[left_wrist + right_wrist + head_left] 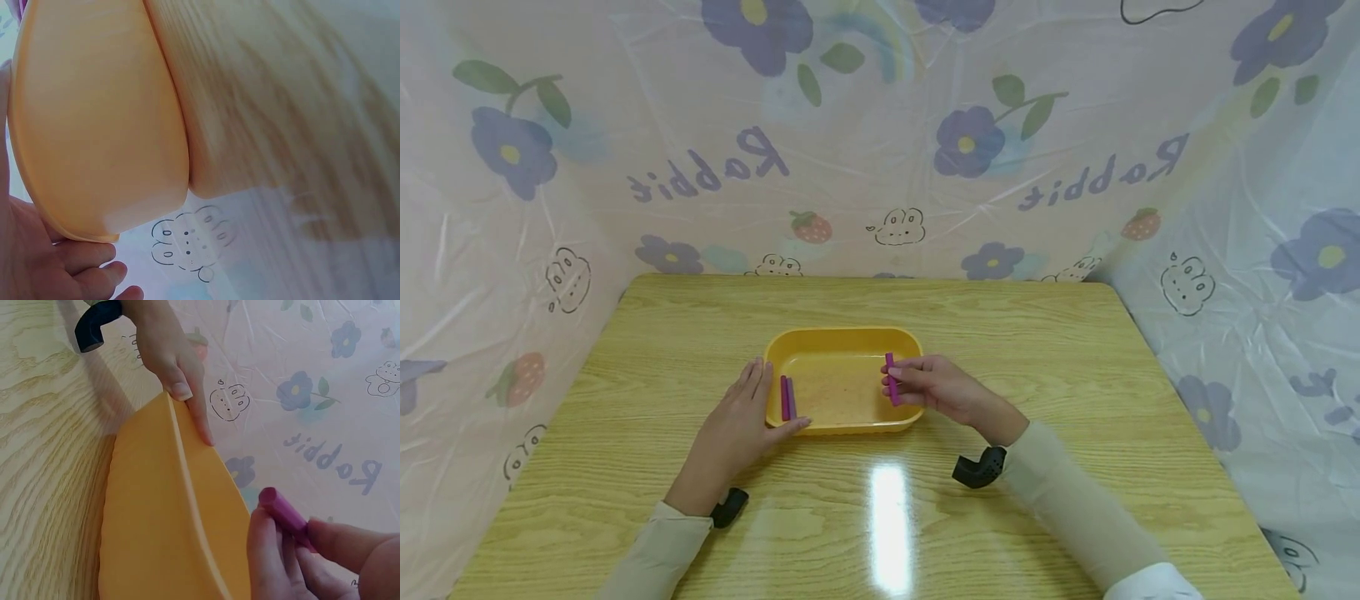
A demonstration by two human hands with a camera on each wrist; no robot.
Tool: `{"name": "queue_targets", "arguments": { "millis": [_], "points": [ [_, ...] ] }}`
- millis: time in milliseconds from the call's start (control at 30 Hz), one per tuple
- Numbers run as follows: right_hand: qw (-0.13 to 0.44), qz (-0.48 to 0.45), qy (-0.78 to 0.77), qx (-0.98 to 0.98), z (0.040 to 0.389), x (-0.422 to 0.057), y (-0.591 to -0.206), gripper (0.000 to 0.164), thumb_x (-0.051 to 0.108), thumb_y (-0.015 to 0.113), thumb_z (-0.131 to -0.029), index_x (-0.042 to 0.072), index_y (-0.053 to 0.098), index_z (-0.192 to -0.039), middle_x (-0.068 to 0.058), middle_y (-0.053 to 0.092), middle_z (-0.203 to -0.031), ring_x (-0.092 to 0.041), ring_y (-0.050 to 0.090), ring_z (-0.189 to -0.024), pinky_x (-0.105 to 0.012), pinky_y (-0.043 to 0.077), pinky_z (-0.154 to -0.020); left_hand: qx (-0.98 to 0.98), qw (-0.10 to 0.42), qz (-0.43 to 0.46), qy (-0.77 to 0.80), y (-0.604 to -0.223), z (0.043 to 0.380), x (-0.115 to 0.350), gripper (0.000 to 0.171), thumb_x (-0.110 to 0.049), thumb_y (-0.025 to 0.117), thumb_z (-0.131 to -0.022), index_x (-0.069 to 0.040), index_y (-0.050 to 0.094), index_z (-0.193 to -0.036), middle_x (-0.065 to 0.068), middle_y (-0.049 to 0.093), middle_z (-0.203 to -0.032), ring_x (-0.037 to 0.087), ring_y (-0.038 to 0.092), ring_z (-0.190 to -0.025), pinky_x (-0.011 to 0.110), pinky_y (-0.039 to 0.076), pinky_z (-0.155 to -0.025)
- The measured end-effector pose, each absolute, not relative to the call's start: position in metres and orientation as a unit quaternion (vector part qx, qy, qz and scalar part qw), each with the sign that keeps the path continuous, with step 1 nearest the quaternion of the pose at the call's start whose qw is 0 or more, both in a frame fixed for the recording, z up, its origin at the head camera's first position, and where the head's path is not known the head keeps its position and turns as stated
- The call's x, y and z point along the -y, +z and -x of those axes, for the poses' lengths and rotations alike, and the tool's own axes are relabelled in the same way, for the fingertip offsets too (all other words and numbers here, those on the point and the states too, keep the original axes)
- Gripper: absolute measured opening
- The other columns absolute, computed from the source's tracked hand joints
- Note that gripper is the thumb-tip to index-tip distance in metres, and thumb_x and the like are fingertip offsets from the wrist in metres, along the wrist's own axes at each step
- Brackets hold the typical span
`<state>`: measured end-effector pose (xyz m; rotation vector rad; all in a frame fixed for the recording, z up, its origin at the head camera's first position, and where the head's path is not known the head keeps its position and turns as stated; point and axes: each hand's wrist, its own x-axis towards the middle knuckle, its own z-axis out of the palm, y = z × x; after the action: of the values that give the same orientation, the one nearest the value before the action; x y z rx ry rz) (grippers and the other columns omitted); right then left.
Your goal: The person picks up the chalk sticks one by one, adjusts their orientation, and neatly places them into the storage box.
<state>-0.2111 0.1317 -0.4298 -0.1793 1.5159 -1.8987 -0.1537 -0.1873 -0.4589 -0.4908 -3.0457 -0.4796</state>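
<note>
A yellow plastic tray [842, 429] stands on the table. My left hand [739, 425] rests on its left front corner, fingers along the left rim and thumb stretched along the front rim. The left wrist view shows these fingers [87, 259] extended past the rim. Inside the tray, beside that hand, a magenta stick [785, 398] and a paler purple stick [792, 400] lie close together. At the tray's right end, my right hand [936, 387] pinches another magenta stick [284, 512] between thumb and fingers, held upright above the tray floor.
The wood-grain table [1022, 350] spreads around the tray. A patterned cloth [865, 167] hangs behind and along both sides. A black curved piece [980, 467] sits at the right wrist, and a similar black piece [730, 507] at the left.
</note>
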Motion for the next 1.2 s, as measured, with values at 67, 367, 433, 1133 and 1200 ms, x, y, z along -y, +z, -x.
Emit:
{"name": "queue_targets", "arguments": {
  "millis": [67, 367, 433, 1133, 1200],
  "points": [
    [0.347, 0.07, -0.727, -0.588, 0.211, -0.129, -0.431, 0.046, 0.011, 0.049, -0.097, -0.021, 0.038, -0.128, -0.033, 0.051, -0.12, -0.025, 0.064, -0.099, -0.031, 0.051, -0.082, 0.976, 0.009, 0.157, -0.152, -0.458, 0.153, 0.187, 0.112, -0.079, 0.039, -0.076, 0.004, 0.015, -0.147, 0.022, 0.013, -0.151, 0.035, 0.011, -0.139, 0.05, 0.019, -0.109],
    [0.342, 0.085, -0.716, -0.603, 0.211, -0.118, -0.433, 0.045, 0.012, 0.052, -0.095, -0.019, 0.042, -0.126, -0.035, 0.05, -0.12, -0.037, 0.057, -0.108, -0.035, 0.05, -0.084, 0.976, 0.006, 0.152, -0.155, -0.456, 0.153, 0.186, 0.112, -0.079, 0.04, -0.076, 0.004, 0.015, -0.147, 0.022, 0.014, -0.151, 0.035, 0.012, -0.139, 0.05, 0.019, -0.109],
    [0.342, 0.085, -0.716, -0.602, 0.211, -0.115, -0.433, 0.045, 0.012, 0.052, -0.095, -0.019, 0.041, -0.127, -0.035, 0.05, -0.12, -0.034, 0.059, -0.105, -0.036, 0.05, -0.084, 0.976, 0.005, 0.151, -0.154, -0.456, 0.153, 0.185, 0.112, -0.079, 0.04, -0.076, 0.004, 0.015, -0.147, 0.022, 0.014, -0.151, 0.035, 0.012, -0.139, 0.05, 0.019, -0.109],
    [0.363, 0.094, -0.707, -0.599, 0.214, -0.089, -0.439, 0.043, 0.012, 0.051, -0.096, -0.018, 0.044, -0.126, -0.033, 0.052, -0.12, -0.031, 0.061, -0.102, -0.037, 0.05, -0.086, 0.978, -0.001, 0.145, -0.152, -0.458, 0.153, 0.186, 0.113, -0.081, 0.037, -0.075, 0.003, 0.013, -0.147, 0.022, 0.012, -0.151, 0.034, 0.01, -0.139, 0.05, 0.019, -0.109],
    [0.362, 0.091, -0.707, -0.601, 0.214, -0.086, -0.44, 0.042, 0.011, 0.051, -0.096, -0.018, 0.044, -0.126, -0.033, 0.053, -0.119, -0.03, 0.062, -0.101, -0.037, 0.05, -0.085, 0.978, 0.0, 0.144, -0.153, -0.458, 0.153, 0.186, 0.113, -0.081, 0.038, -0.075, 0.003, 0.014, -0.147, 0.022, 0.013, -0.151, 0.034, 0.01, -0.139, 0.051, 0.019, -0.109]
  ]
}}
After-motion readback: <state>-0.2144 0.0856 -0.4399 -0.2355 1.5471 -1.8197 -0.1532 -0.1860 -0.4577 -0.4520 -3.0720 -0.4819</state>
